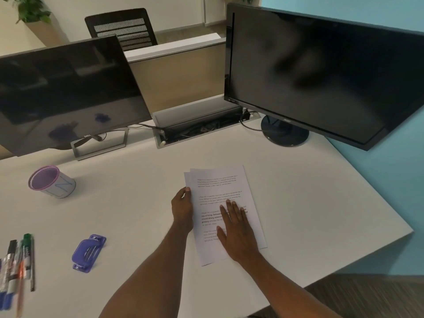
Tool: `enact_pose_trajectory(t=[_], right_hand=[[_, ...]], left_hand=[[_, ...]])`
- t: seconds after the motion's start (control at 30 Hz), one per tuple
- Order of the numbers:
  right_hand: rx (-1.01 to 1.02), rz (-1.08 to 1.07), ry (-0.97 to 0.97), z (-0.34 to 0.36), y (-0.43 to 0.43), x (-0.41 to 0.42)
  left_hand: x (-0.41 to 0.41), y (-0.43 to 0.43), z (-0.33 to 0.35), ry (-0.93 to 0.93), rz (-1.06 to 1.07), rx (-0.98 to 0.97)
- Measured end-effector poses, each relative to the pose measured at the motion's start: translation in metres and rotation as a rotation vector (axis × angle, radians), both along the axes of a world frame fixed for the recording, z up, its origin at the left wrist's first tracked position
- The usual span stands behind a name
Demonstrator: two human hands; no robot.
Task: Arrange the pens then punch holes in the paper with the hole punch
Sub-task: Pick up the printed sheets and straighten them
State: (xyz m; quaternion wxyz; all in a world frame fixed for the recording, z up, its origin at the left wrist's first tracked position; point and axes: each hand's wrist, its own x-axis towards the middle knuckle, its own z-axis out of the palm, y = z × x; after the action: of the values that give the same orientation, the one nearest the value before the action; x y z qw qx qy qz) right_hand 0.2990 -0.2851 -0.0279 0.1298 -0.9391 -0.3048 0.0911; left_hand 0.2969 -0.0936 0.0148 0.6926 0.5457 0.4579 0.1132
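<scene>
Two hands work on the paper (pixel 223 203), a small stack of printed sheets lying near the middle of the white counter (pixel 309 203). The right hand (pixel 236 230) lies flat on the top sheet, fingers spread, its grip closed on nothing. The left hand (pixel 182 206) sits at the stack's left edge; its thumb rests on the paper and its fingers curl toward the edge, though whether they pinch the sheets is hard to tell from this angle. Left of the forearms, a blue punch (pixel 89 253) lies apart on the counter. Further left, at the frame's edge, the pens (pixel 18 269) lie loosely side by side, blurred. Behind them stands a purple-rimmed cup (pixel 51 182). Two dark monitors (pixel 316 72) stand at the back.
</scene>
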Motion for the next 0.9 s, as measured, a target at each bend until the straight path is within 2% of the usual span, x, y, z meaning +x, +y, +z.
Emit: enact_pose_trajectory(t=[0.3, 0.4, 0.5, 0.7, 0.8, 0.9], right_hand=[[0.063, 0.048, -0.023, -0.001, 0.004, -0.001], [0.172, 0.047, 0.015, 0.010, -0.002, 0.011], [0.347, -0.074, 0.059, 0.030, -0.008, 0.036], [0.690, -0.471, 0.478, 0.074, -0.026, 0.097], [0.892, -0.438, 0.799, 0.088, -0.034, 0.112], [0.965, -0.381, 0.943, 0.092, -0.034, 0.109]], left_hand=[[-0.002, 0.005, -0.002, -0.021, -0.071, -0.042], [-0.003, 0.008, 0.001, -0.050, -0.070, -0.062], [-0.003, 0.015, 0.008, -0.104, -0.094, -0.105], [0.004, 0.035, 0.038, -0.286, -0.271, -0.219], [0.012, 0.041, 0.052, -0.312, -0.331, -0.242], [0.017, 0.042, 0.064, -0.307, -0.385, -0.236]])
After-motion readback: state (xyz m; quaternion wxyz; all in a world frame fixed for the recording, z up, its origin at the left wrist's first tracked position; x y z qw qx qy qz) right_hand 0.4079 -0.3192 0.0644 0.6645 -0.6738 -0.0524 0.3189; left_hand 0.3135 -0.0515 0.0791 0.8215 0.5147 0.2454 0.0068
